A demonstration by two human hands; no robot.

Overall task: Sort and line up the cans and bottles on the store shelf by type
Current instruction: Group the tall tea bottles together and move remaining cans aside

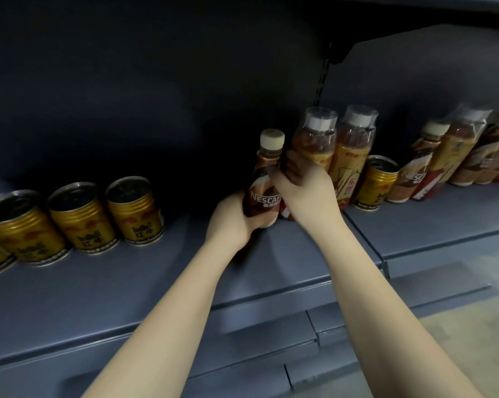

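on the grey shelf (271,254), mid-scene, both hands are busy. the left hand (236,222) is curled round the lower part of a nescafe bottle (264,179), fingers wrapped under its base, the bottle upright with its cream cap on top. just right of it, touching, the right hand (302,185) grips a taller tea bottle (314,145) around its middle, fingers curled over the front of the label. a second tea bottle (354,156) stands right beside that one, and a lone gold can (376,183) sits just right again. further right, a cluster of mixed bottles (458,156) leans along the back, another nescafe among them. over on the left, well apart from the hands, a row of gold cans (81,219) lines up along the shelf, the leftmost cut off by the frame edge.
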